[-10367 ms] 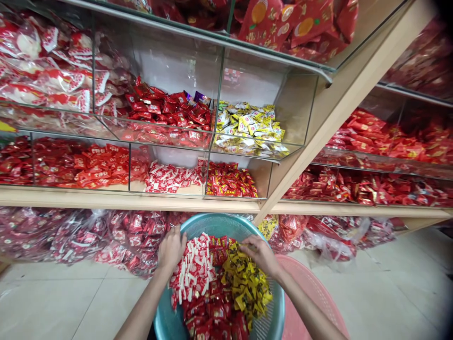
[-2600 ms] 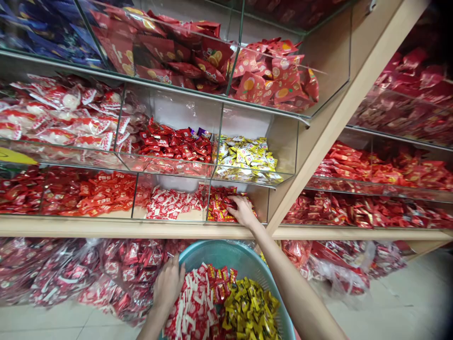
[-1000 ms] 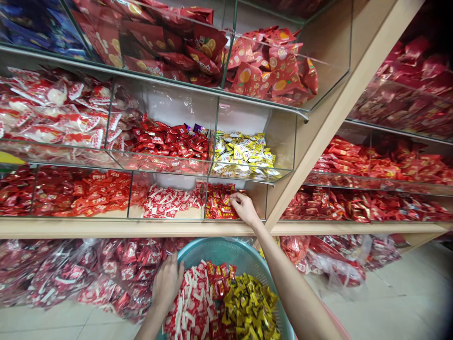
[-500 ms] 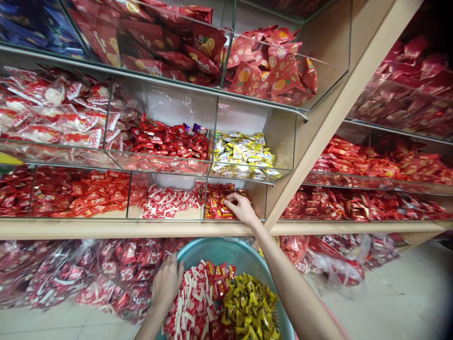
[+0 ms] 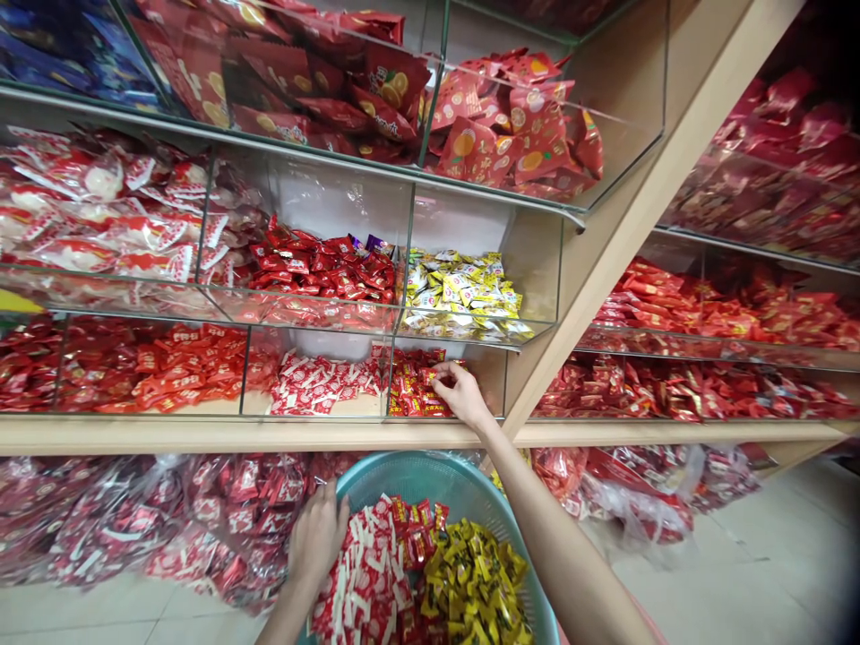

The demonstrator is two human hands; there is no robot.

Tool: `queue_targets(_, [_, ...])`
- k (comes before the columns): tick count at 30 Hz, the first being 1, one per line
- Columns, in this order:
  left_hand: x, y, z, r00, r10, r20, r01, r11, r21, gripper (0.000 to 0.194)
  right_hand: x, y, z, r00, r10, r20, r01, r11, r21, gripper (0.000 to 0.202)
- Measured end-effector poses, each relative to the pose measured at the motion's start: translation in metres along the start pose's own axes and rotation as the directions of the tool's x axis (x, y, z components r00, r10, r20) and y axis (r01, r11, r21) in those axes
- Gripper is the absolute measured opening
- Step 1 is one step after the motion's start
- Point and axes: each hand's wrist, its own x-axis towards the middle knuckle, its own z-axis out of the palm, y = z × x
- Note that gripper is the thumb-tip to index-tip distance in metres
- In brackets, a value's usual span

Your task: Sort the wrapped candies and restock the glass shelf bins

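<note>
Currently, the red sweets [image 5: 411, 391] lie in the low bin [image 5: 494, 378] just above the basin [image 5: 470, 484], beyond its far rim, with the right hand [image 5: 460, 394] in among them. Its thumb and forefinger curve almost together at the sweets; whether they pinch one, I cannot tell. The left hand [image 5: 318, 528] lies against the basin's left rim, fingers bent; how firmly they hold is unclear. Inside the basin, striped sweets [image 5: 363, 573] fill the left, yellow sweets [image 5: 477, 578] the right, with red packets [image 5: 419, 539] between them toward the back. The shelf edge [image 5: 269, 434] crosses beyond the basin. Clear bags [image 5: 235, 506] slump to its left, tied bags [image 5: 635, 493] to its right.
</note>
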Motion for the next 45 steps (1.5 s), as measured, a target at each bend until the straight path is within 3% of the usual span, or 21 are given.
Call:
queue_targets(10, [-0.001, -0.002, 0.003, 1.0, 0.003, 0.005, -0.003, 1.0, -0.004, 0.046, 0.003, 0.01, -0.005, 0.996, 0.069, 0.051, -0.076, 0.986, 0.15, 0.031])
queue_targets(13, [-0.001, -0.002, 0.002, 1.0, 0.005, 0.012, -0.005, 1.0, 0.001, 0.045, 0.009, 0.004, -0.022, 0.982, 0.065, 0.175, -0.088, 0.988, 0.128, 0.03])
queue_targets(16, [0.0, -0.002, 0.002, 0.999, -0.012, 0.032, 0.013, 1.0, -0.014, 0.044, 0.015, -0.003, -0.038, 0.938, 0.03, 0.346, -0.055, 0.997, 0.062, 0.027])
queue_targets(21, [0.0, -0.003, 0.004, 0.999, -0.007, 0.037, 0.007, 1.0, -0.016, 0.044, 0.014, -0.008, -0.036, 0.85, 0.023, 0.527, -0.018, 1.0, -0.014, 0.027])
queue_targets(31, [-0.001, -0.003, 0.002, 1.0, 0.001, 0.022, -0.001, 1.0, -0.027, 0.043, 0.002, -0.007, -0.023, 0.885, 0.009, 0.466, 0.117, 0.964, -0.24, 0.032])
queue_targets(37, [-0.001, -0.002, 0.0, 0.999, -0.01, 0.03, 0.011, 0.999, -0.053, 0.043, 0.0, -0.018, -0.014, 0.89, 0.058, 0.452, 0.185, 0.86, -0.476, 0.045])
queue_targets(40, [-0.001, -0.001, -0.001, 0.999, -0.014, 0.036, 0.016, 0.998, -0.056, 0.043, 0.002, -0.018, -0.012, 0.878, 0.031, 0.478, 0.227, 0.852, -0.472, 0.041])
queue_targets(45, [-0.001, 0.0, -0.002, 0.999, -0.009, 0.037, 0.01, 0.999, -0.036, 0.042, 0.007, -0.017, -0.02, 0.887, 0.025, 0.462, 0.195, 0.885, -0.423, 0.039])
